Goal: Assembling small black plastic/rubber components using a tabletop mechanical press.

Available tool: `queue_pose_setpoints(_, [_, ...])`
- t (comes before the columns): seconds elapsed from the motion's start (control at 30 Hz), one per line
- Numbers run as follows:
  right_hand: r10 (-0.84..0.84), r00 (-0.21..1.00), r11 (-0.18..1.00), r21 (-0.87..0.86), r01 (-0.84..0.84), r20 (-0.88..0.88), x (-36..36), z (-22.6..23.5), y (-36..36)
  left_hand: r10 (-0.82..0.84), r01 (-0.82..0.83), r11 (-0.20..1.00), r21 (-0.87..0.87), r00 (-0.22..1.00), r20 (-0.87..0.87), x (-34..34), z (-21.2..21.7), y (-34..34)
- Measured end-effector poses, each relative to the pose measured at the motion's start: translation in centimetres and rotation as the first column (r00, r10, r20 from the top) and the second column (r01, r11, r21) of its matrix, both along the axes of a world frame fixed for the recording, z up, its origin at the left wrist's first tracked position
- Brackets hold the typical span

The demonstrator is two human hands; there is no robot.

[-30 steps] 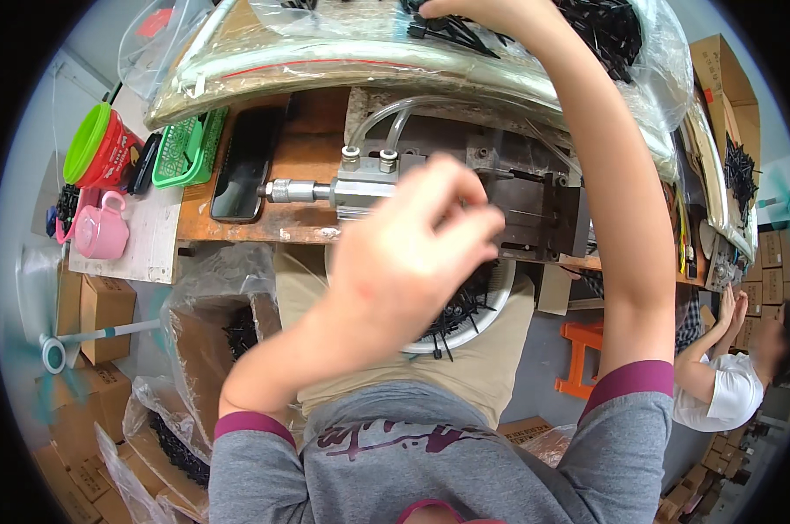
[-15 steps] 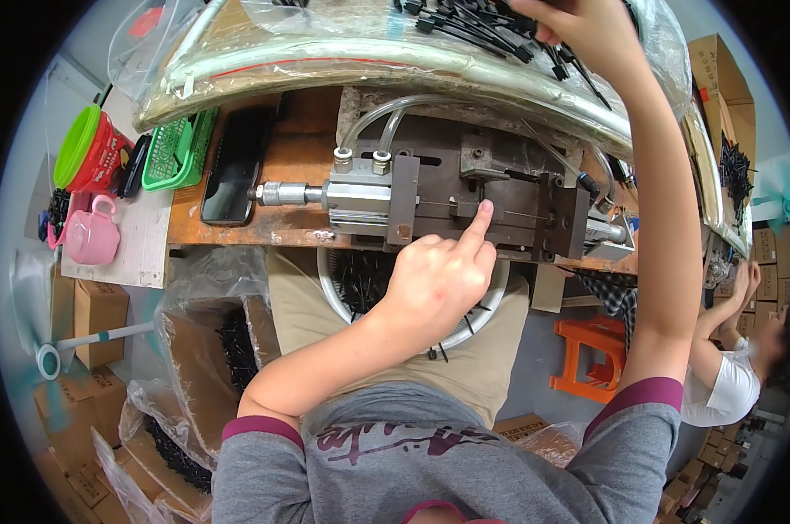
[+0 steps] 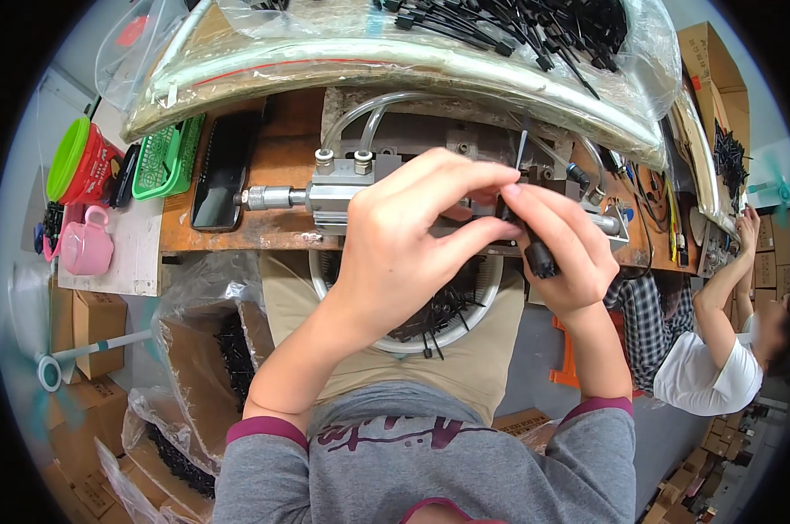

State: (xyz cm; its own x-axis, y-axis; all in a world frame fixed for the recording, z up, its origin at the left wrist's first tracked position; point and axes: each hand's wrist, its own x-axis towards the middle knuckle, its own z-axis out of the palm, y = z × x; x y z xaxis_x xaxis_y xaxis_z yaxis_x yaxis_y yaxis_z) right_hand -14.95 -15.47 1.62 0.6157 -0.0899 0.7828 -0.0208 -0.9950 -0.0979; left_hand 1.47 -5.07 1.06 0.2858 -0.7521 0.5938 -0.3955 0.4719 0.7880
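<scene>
My right hand (image 3: 569,249) is closed around a black piece with a thick round end and a thin shaft (image 3: 541,259). The shaft points up and away, above the fingers. My left hand (image 3: 403,236) curls in from the left, thumb and index finger pinched against the right fingertips. Something small and dark shows between them, too covered to name. Both hands hover over the metal air-cylinder fixture (image 3: 347,194) on the wooden bench (image 3: 281,166), hiding its middle. A loose pile of black stemmed parts (image 3: 552,31) lies on the plastic-covered ledge beyond.
A white-rimmed basket (image 3: 403,347) holding black parts rests between my legs. On the left are a phone (image 3: 223,175), a green basket (image 3: 163,162) and a pink cup (image 3: 87,244). Opened cartons (image 3: 185,349) stand lower left. Another person (image 3: 718,367) works at the far right.
My right hand has come down from the parts pile with the black piece. My left hand has lifted off the fixture, its pointing finger now bent to meet the right.
</scene>
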Motion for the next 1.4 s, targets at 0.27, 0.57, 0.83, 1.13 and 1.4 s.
queue_pose_setpoints(0.27, [-0.109, 0.991, 0.958, 0.276, 0.084, 0.077, -1.6, -1.2, 0.0, 0.082, -0.142, 0.979, 0.147, 0.931, 0.356, -1.8, -2.4, 3.8])
queue_pose_setpoints(0.57, [-0.134, 0.991, 0.984, 0.119, 0.131, 0.014, -2.6, -1.4, -0.2, 0.026, -0.265, 0.942, 0.205, 0.667, 0.745, -2.9, -4.2, 2.2])
queue_pose_setpoints(0.83, [-0.096, 0.994, 0.981, -0.173, 0.086, -0.049, -3.4, -2.5, -0.1, -0.046, 0.018, 0.983, 0.185, 0.988, 0.148, -2.8, -2.8, 2.4])
queue_pose_setpoints(1.13, [-0.168, 0.985, 0.982, 0.092, 0.164, 0.035, -2.4, -2.4, -0.3, 0.053, -0.145, 0.97, 0.196, 0.91, 0.411, -2.6, -3.6, 3.7])
queue_pose_setpoints(1.4, [-0.078, 0.988, 0.863, 0.506, 0.0, 0.133, -2.4, -2.7, 1.3, 0.085, -0.276, 0.952, 0.133, 0.655, 0.751, -2.8, -4.6, 1.7])
